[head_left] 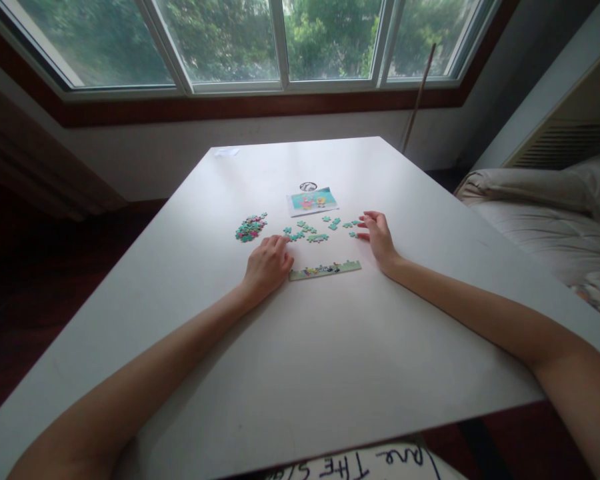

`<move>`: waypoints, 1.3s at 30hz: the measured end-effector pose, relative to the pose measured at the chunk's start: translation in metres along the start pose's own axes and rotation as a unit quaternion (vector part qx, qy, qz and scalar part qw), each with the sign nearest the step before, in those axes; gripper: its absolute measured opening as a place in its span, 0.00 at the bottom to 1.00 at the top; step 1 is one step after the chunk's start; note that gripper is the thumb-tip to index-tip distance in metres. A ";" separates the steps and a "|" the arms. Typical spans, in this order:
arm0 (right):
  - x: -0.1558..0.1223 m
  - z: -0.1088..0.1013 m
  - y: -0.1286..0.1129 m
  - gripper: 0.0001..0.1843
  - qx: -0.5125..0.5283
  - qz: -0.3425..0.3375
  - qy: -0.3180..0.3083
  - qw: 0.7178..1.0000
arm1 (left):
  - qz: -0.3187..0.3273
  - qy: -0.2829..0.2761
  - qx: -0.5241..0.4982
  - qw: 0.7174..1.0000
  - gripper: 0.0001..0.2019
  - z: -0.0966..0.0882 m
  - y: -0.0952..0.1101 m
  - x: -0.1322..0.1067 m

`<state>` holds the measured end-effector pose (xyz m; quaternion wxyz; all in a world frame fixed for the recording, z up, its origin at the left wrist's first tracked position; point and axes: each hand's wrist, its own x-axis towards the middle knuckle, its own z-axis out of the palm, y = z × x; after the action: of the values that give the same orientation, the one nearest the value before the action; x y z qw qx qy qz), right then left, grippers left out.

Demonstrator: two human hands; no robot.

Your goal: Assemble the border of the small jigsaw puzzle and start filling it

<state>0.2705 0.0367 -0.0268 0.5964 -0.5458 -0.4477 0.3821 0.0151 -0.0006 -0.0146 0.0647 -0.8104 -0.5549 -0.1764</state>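
My left hand (269, 268) rests on the table with its fingers bent and its thumb apart from them. Its fingertips are at the left end of a scatter of green puzzle pieces (307, 229), and the thumb is near the left end of a joined strip of puzzle pieces (325, 269). On the right, my right hand (379, 241) has its fingers apart beside a few loose puzzle pieces (353, 235). Nothing shows in its grasp. A heap of mixed puzzle pieces (251, 228) lies beyond and left of my left hand.
Behind the scattered pieces lies a picture card (313, 201), with a dark round mark (309, 187) beyond it. A white scrap (227, 153) sits at the far left corner of the white table (330, 353). To the right stands a pale sofa (530, 207).
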 end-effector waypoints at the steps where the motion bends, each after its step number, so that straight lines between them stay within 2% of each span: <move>1: 0.001 0.000 0.001 0.14 -0.016 -0.010 -0.006 1.000 | 0.000 0.000 0.001 1.000 0.14 0.000 0.000 0.000; 6: -0.004 -0.001 0.002 0.14 -0.133 -0.117 -0.050 0.983 | 0.011 0.015 -0.013 1.000 0.13 0.001 0.000 0.000; 10: -0.012 -0.001 -0.002 0.17 -0.244 -0.195 -0.098 0.945 | 0.002 0.005 -0.026 1.000 0.14 0.002 0.000 0.001; 13: -0.014 0.001 -0.002 0.19 -0.323 -0.226 -0.135 0.909 | -0.002 0.008 -0.032 0.999 0.14 0.004 -0.001 0.001; 16: -0.012 0.002 0.002 0.21 -0.376 -0.221 -0.139 0.889 | -0.001 0.008 -0.032 0.999 0.13 0.004 -0.001 0.001; 21: -0.010 0.002 0.005 0.21 -0.405 -0.212 -0.148 0.877 | -0.005 0.003 -0.030 1.000 0.14 0.004 -0.001 0.001; 25: -0.014 0.002 -0.003 0.17 -0.412 -0.229 -0.157 0.868 | -0.006 0.002 -0.022 1.000 0.13 0.004 0.000 0.001; 31: -0.019 0.001 -0.013 0.10 -0.398 -0.224 -0.150 0.877 | 0.001 0.012 -0.023 1.000 0.14 0.004 -0.001 0.001; 39: -0.019 0.000 -0.010 0.14 -0.379 -0.251 -0.144 0.879 | 0.002 0.013 -0.024 1.000 0.14 0.004 -0.002 0.001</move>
<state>0.2644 0.0176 -0.0187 0.3493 -0.5386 -0.7608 0.0954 0.0147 0.0023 -0.0183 0.0528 -0.8105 -0.5482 -0.1996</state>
